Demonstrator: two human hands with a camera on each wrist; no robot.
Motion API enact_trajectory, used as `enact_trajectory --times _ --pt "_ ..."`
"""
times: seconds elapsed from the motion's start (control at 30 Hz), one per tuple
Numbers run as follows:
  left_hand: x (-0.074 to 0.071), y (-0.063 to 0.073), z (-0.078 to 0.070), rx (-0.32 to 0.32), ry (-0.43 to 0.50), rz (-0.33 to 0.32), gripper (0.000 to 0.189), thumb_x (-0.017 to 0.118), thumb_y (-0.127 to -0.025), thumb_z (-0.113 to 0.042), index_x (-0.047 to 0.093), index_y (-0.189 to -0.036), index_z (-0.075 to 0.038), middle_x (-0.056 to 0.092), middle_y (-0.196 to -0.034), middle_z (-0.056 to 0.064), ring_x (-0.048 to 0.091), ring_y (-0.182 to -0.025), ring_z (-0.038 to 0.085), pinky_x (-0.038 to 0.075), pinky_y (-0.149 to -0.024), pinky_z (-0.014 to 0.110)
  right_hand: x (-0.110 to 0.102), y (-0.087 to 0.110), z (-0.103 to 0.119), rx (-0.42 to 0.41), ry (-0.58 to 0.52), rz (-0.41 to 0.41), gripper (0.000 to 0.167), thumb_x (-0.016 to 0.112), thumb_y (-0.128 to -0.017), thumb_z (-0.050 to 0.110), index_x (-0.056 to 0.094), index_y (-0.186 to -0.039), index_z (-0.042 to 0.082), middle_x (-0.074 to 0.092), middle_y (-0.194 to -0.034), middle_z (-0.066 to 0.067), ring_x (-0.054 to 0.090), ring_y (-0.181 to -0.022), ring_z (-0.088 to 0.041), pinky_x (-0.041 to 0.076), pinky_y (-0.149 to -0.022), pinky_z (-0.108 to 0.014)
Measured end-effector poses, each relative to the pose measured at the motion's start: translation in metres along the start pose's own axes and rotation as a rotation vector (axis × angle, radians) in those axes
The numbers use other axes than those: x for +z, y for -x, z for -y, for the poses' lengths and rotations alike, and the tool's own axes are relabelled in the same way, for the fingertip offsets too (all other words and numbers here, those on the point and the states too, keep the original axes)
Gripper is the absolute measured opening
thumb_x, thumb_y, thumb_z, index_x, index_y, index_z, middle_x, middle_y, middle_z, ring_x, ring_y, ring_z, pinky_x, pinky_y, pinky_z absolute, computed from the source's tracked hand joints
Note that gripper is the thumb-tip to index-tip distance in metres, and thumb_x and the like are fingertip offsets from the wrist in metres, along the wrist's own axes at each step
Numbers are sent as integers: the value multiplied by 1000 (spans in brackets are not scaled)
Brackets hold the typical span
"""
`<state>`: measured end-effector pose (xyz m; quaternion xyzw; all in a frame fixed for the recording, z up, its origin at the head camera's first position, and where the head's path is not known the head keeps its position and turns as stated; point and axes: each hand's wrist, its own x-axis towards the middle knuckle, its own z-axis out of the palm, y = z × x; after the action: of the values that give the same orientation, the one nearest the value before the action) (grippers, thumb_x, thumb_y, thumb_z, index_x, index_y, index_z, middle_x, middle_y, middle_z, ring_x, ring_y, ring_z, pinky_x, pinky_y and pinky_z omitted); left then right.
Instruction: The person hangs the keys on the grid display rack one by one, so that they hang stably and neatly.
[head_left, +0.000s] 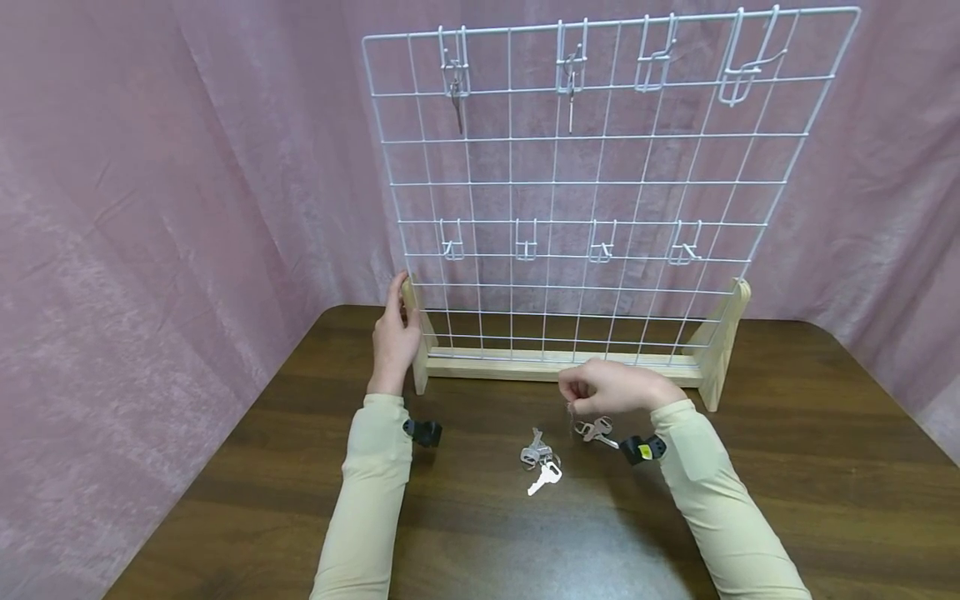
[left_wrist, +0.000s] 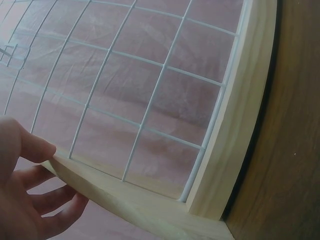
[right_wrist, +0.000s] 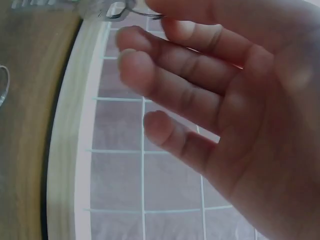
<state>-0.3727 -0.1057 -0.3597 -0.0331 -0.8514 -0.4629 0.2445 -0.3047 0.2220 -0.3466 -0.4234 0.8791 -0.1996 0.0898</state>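
My left hand (head_left: 393, 342) grips the left wooden side support (left_wrist: 125, 200) of a white wire grid rack (head_left: 510, 183), thumb on one face and fingers on the other. Low before the rack's base, my right hand (head_left: 615, 386) pinches a thin metal key ring (right_wrist: 145, 14) between thumb and index finger. A silver key (right_wrist: 102, 9) hangs from that ring, partly cut off in the right wrist view. Just under this hand lie silver keys (head_left: 597, 429) on the table. Left of them is another cluster of keys (head_left: 536, 452), with one bright key (head_left: 547, 475) in front.
Several white hooks sit on the grid in two rows. Keys hang from the upper-left hook (head_left: 456, 104) and the one beside it (head_left: 571, 100). The rack's right wooden support (head_left: 723, 346) stands on the brown table (head_left: 465, 517). A pink curtain (head_left: 225, 167) hangs behind.
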Motion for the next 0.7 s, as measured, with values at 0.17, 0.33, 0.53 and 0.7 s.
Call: enact_trajectory --times 0.17,0.33,0.53,0.7 --pt "0 0 0 4 1 -7 59 48 -96 -11 33 -147 -38 56 -139 18 65 -104 38 54 -79 52 -6 2 2 15 33 -81 19 62 -87 10 50 -75 18 46 -67 12 44 -62 0 39 -58 -18" --pt "0 0 0 12 0 -6 59 47 -97 -10 32 -148 -36 55 -139 18 65 -103 38 54 -76 51 -10 4 4 10 49 -180 20 62 -87 9 51 -76 19 49 -69 12 47 -65 -2 40 -60 -20" --pt "0 0 1 16 -3 1 59 47 -97 -10 32 -148 -34 56 -139 18 65 -102 38 54 -76 51 -13 7 7 23 121 -303 20 65 -87 10 52 -78 23 51 -72 15 49 -68 -2 40 -63 -21" --pt "0 0 1 10 -3 0 59 48 -97 -10 32 -148 -34 56 -139 18 65 -103 37 54 -76 50 -15 8 8 16 161 -389 17 68 -88 15 55 -81 24 56 -74 16 52 -71 -1 41 -64 -22"
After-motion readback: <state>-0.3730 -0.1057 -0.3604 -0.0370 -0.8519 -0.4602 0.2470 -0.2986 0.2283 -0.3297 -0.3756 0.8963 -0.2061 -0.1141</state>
